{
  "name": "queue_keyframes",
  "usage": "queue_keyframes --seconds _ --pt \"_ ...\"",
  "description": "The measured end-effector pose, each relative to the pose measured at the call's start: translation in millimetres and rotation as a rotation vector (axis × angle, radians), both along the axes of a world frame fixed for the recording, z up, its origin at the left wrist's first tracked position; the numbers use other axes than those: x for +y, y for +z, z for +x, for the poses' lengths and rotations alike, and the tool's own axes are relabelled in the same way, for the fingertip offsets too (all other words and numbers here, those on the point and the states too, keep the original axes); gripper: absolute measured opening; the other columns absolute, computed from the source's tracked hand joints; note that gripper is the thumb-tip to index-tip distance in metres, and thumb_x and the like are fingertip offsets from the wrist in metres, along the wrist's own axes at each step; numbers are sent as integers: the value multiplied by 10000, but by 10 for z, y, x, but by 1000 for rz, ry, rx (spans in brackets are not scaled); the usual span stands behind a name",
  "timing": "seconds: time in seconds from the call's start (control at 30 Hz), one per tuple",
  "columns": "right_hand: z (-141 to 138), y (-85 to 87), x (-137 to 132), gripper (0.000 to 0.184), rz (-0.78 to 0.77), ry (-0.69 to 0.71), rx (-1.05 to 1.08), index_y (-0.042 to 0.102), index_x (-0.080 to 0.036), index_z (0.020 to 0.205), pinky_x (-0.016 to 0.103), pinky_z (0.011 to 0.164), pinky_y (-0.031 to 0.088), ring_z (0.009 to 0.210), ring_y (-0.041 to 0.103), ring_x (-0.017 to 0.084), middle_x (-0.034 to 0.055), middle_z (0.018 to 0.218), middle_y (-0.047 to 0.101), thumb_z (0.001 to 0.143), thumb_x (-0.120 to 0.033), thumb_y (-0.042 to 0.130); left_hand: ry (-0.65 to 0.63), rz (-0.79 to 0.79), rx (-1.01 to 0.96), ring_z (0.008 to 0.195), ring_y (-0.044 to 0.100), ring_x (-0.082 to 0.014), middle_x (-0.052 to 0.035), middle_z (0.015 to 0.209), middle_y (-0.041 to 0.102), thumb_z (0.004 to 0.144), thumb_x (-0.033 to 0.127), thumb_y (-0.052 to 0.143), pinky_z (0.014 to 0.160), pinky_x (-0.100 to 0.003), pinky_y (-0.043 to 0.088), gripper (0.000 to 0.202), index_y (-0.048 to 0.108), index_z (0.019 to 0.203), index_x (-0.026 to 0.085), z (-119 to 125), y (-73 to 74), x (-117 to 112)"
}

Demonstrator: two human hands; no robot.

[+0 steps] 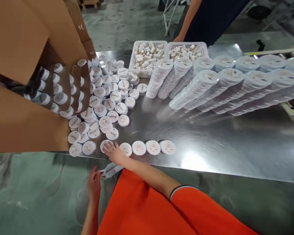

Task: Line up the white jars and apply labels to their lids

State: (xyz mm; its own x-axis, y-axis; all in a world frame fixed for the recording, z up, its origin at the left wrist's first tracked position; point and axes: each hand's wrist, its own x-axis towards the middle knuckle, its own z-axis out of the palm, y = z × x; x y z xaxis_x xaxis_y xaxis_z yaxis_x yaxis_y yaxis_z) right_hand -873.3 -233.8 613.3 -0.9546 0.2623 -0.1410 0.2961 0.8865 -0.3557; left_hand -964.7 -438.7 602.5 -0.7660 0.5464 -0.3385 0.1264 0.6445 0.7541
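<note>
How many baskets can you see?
2, side by side at the far side of the table: a left basket and a right basket. Wrapped stacks partly cover both and might hide more.

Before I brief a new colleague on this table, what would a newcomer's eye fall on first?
Probably the bright orange shirt at bottom centre. Next, the tall stacks of white discs at upper right, and the loose discs heaped beside the cardboard box at left.

Smooth discs [139, 148], glossy metal table [152, 120]
</note>
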Motion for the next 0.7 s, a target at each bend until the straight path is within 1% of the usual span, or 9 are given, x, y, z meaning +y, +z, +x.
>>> queue_keyframes --seconds 0.03,0.1,0.2,0.33,0.4,0.5,0.57,0.63,0.7 --pt "-97 -95 -85 566 -1 46 -17 465 -219 1444 616 1170 257 1470 274 358 110 1595 348 902 -296 604 26 -7 -14 1225 594 -383 -189 1307 655 747 707 491 1033 -551 461 518 636 665 217 -38 3 -95" --pt "-121 -267 -202 615 2 65 -33 428 -204 1475 636 1186 228 1488 238 358 113 1606 325 899 -313 612 82 -19 -50 1219 599 -389 -196 1300 658 734 711 506 1031 -542 469 523 644 681 210 -111 10 -261" --pt "88 -430 -257 675 21 50 1 365 -192 1516 647 1192 206 1502 199 358 117 1626 274 902 -337 604 141 -28 -113 1223 601 -370 -188 1311 655 749 677 517 1040 -511 473 503 658 737 195 -198 9 -400" --pt "342 -484 -217 706 21 50 4 331 -196 1536 668 1177 196 1506 174 372 116 1636 240 901 -359 592 124 -35 -161 1163 638 -365 -194 1245 691 732 651 543 994 -521 502 542 690 929 168 -287 -36 -332" --pt "391 -473 -181 670 -1 61 0 334 -196 1536 665 1177 187 1509 168 363 116 1638 235 921 -340 557 65 -32 -148 1141 646 -381 -199 1215 703 710 659 544 971 -536 510 552 705 910 170 -320 -51 -213" --pt "425 -375 -122 608 -54 45 16 348 -207 1531 663 1174 179 1517 149 346 120 1637 239 946 -266 503 -23 1 -102 1132 645 -378 -183 1213 707 712 659 535 979 -531 501 487 706 747 204 -319 15 10" --pt "459 -218 -91 581 -125 -25 49 381 -198 1511 651 1172 182 1512 167 343 144 1620 279 945 -246 504 -37 34 -103 1069 670 -341 -156 1190 721 744 644 536 948 -495 519 459 702 722 217 -258 149 165" --pt "518 15 -74 502 -258 -183 132 471 -189 1443 600 1172 222 1471 274 329 164 1550 405 949 -267 513 -25 78 -151 932 699 -286 -131 1103 745 775 620 543 854 -434 554 440 712 786 213 -140 343 325" --pt "599 286 -70 388 -486 -385 277 563 -192 1324 509 1122 342 1331 465 284 151 1384 570 957 -307 510 -10 137 -202 812 695 -240 -99 967 757 794 587 553 757 -370 563 426 717 875 202 29 559 498"
